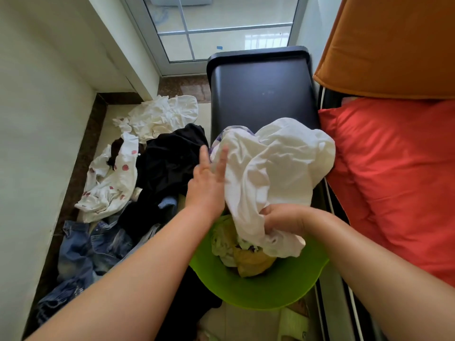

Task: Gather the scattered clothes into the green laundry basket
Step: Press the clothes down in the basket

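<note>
A green laundry basket (pixel 261 291) stands on the floor below me, holding yellow and pale clothes (pixel 246 257). Over it hangs a large white garment (pixel 275 168). My right hand (pixel 283 219) grips its lower bunched end above the basket. My left hand (pixel 209 183) lies flat against the garment's left side with straight fingers. On the floor to the left lie a black garment (pixel 170 158), a white one with pink dots (pixel 110 185), a plain white one (pixel 160 114) and blue jeans (pixel 88 252).
A dark rectangular bin or stool (pixel 261 89) stands just behind the basket. A bed with a red cover (pixel 398 173) and an orange pillow (pixel 394 45) borders the right. A wall closes the left side, and a glass door (pixel 221 28) is at the back.
</note>
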### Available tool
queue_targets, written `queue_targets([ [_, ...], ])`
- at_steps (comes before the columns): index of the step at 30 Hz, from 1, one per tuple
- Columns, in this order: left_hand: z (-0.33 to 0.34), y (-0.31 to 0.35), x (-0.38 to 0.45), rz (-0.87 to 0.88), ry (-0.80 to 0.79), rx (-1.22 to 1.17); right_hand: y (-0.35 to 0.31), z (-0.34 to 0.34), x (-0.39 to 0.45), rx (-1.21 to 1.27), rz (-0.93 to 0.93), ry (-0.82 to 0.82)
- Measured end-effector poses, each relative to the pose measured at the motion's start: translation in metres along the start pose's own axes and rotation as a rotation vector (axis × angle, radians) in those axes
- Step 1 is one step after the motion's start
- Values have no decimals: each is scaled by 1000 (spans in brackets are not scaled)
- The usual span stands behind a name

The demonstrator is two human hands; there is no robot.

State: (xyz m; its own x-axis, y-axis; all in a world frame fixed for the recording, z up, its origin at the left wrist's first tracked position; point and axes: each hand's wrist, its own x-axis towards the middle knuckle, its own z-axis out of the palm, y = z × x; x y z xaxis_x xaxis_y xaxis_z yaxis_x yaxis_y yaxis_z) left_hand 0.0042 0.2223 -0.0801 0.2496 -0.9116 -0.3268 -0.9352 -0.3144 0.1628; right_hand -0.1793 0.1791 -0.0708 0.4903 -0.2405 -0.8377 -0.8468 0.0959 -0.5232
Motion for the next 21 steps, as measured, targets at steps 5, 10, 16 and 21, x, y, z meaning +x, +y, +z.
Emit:
queue_targets([
  [5, 9, 18, 6, 268, -347, 300, -7, 9, -13, 7, -64, -111],
  [10, 27, 24, -22, 192, -688, -274, 18, -28, 1, 252, -177, 515],
  [16, 52, 30, -47, -5, -914, -516, 38, -45, 45, -283, 24, 846],
  [21, 74, 19, -54, -234, -1040, -592, 48, -6, 59, -228, -8, 347],
])
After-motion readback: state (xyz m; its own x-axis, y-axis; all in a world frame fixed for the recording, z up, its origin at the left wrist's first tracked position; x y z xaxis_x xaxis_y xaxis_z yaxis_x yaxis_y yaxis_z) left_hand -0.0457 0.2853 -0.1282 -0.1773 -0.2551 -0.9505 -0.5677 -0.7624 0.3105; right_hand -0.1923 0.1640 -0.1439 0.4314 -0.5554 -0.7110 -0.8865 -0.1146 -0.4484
